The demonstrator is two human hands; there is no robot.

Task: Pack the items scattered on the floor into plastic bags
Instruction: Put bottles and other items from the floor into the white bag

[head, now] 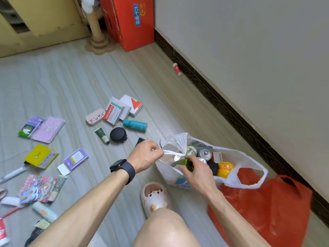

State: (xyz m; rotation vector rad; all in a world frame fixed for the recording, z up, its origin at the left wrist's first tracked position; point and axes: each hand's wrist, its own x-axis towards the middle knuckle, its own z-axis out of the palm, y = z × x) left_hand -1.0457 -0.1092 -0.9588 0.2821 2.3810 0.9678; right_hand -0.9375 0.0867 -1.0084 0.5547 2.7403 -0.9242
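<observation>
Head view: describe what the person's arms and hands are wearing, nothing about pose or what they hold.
Both arms are bare, with no sleeves in view. The left hand and right hand wear no gloves, and no rings show. A dark smartwatch with a square face on a broad black band sits on the left wrist.

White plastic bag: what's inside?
In the white plastic bag: silver can tops, a yellow round item, a black round item and a red-and-white box. The right hand holds a green glossy item at its mouth. The left hand pinches its handle. Lower contents are covered.
</observation>
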